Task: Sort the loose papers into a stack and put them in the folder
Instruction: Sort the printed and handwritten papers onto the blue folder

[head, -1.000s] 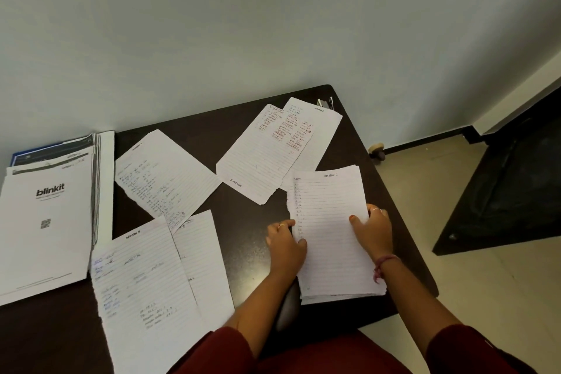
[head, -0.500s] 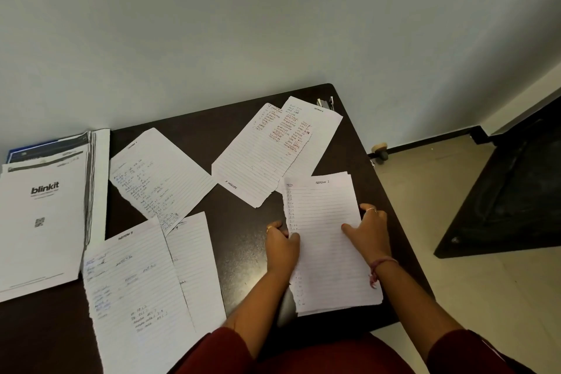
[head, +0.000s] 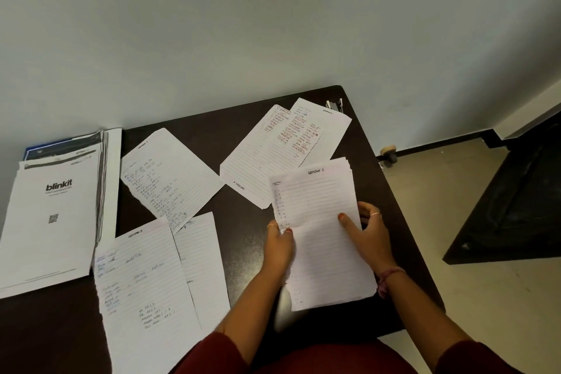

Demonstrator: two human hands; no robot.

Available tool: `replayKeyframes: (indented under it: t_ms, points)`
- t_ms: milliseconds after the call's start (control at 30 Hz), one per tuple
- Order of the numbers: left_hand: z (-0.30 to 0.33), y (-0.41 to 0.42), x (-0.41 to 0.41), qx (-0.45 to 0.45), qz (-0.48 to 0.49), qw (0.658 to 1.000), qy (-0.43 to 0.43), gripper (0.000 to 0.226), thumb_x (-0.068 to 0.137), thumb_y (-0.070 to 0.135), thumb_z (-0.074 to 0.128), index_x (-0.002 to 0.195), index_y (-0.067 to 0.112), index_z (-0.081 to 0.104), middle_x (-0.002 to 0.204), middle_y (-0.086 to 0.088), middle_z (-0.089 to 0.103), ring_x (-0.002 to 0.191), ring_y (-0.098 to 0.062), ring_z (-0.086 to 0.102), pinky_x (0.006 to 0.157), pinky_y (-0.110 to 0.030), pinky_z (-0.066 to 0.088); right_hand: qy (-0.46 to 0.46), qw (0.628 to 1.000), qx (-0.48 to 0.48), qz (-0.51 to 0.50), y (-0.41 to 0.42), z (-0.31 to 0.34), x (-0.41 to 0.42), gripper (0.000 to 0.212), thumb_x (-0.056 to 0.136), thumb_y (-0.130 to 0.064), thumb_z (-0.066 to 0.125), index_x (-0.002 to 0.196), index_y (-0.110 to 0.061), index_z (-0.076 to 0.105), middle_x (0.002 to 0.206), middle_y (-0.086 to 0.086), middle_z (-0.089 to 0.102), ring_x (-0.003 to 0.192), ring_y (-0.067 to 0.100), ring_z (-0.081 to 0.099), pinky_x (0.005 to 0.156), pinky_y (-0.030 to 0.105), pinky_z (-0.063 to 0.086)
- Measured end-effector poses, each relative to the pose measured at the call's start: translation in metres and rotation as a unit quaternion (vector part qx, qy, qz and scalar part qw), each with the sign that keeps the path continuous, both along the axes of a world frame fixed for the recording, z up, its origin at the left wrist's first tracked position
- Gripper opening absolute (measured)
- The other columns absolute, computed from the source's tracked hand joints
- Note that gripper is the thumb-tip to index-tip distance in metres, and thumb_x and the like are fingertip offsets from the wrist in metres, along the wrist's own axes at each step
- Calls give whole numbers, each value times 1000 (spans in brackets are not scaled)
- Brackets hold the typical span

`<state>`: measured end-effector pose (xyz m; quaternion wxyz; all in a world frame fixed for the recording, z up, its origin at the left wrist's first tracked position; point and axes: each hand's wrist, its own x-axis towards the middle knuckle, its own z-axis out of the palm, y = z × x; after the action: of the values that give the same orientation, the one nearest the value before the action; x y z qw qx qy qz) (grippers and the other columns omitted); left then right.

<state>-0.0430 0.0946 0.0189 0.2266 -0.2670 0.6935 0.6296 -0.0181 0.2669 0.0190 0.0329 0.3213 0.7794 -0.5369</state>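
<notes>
A small stack of lined sheets headed "Section 1" point(head: 318, 206) is tilted up off the dark table point(head: 243, 222) at its right side. My left hand point(head: 277, 249) pinches the stack's left edge. My right hand point(head: 368, 237) grips the right edge, thumb on top. Other loose handwritten sheets lie flat: one point(head: 167, 173) in the middle, two overlapping with red writing point(head: 273, 152) at the back, and two overlapping ones point(head: 145, 288) at the front left. I cannot tell a folder apart from the pile at the far left.
A pile of printed papers topped by a "blinkit" sheet point(head: 51, 222) sits at the left edge, over a blue cover point(head: 45, 149). A small metal clip point(head: 334, 105) lies at the back right corner. Dark furniture point(head: 516, 206) stands on the floor to the right.
Both hands have lifted the "Section 1" stack off the table and tipped its top edge up and back. The other sheets have not moved.
</notes>
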Motion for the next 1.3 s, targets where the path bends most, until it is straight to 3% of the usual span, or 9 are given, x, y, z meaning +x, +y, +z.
replayKeyframes:
  t_ms: [200, 300, 400, 500, 567, 667, 1033, 1200, 1300]
  points:
    - [10, -9, -16, 51, 16, 999, 12, 23, 91, -1, 47, 110, 8, 56, 102, -2, 67, 92, -20, 66, 84, -39, 55, -6, 984, -174, 27, 0, 5, -5, 17, 89, -24, 64, 106, -20, 59, 107, 5, 67, 93, 17, 66, 69, 27, 55]
    - [12, -15, -27, -77, -1, 993, 94, 18, 94, 8, 50, 110, 13, 52, 104, -1, 59, 93, -14, 58, 78, -22, 47, -2, 980, -198, 3, 9, 4, -9, 13, 90, -19, 63, 102, -20, 60, 104, 6, 68, 92, 23, 67, 73, 35, 57]
    - [5, -27, -40, -241, -123, 941, 204, 35, 95, 9, 46, 130, 7, 49, 132, -10, 46, 122, -20, 46, 103, -27, 37, -4, 981, -191, -21, 24, -1, -10, 15, 89, -17, 64, 104, -17, 62, 104, 8, 68, 92, 24, 67, 74, 37, 57]
    - [-4, -37, -46, -398, -315, 835, 212, 55, 100, 28, 41, 150, 15, 24, 157, -7, 20, 145, -22, 17, 116, -42, 15, -4, 983, -176, -44, 38, -8, -7, 15, 89, -15, 65, 103, -16, 63, 104, 9, 68, 89, 22, 66, 71, 32, 56]
    - [-9, -39, -44, -445, -398, 782, 177, 61, 101, 44, 32, 153, 19, 12, 161, -5, 4, 148, -20, 2, 117, -49, 2, 2, 981, -182, -61, 43, -11, -3, 12, 89, -14, 64, 100, -16, 63, 103, 9, 68, 86, 19, 66, 66, 27, 56]
    - [-13, -39, -39, -451, -436, 762, 161, 66, 100, 52, 28, 153, 17, 11, 161, -5, -4, 148, -20, -7, 116, -52, -2, 12, 974, -213, -78, 47, -14, -1, 16, 89, -13, 64, 105, -13, 64, 104, 9, 69, 90, 22, 66, 70, 29, 57]
    - [-17, -81, -20, -363, -412, 799, 243, 47, 101, 36, 39, 138, 8, 45, 154, -1, 31, 146, -13, 15, 116, -32, -3, 4, 969, -243, -49, 53, -10, -3, 27, 88, -15, 65, 114, -9, 63, 109, 10, 70, 98, 26, 67, 79, 37, 57]
    - [-11, -91, -27, -320, -376, 847, 198, 52, 90, 36, 61, 130, 4, 52, 142, -7, 46, 140, -24, 31, 119, -40, 4, 8, 969, -247, -12, 54, 7, -6, 17, 88, -13, 64, 106, -14, 64, 101, 5, 72, 89, 21, 70, 67, 28, 59]
    - [-11, -91, -27, -271, -317, 884, 210, 43, 80, 26, 74, 116, 12, 56, 125, -1, 52, 114, -18, 52, 118, -47, 17, 7, 971, -238, 12, 55, 13, -7, 18, 89, -13, 64, 106, -14, 63, 101, 7, 72, 90, 23, 70, 67, 28, 59]
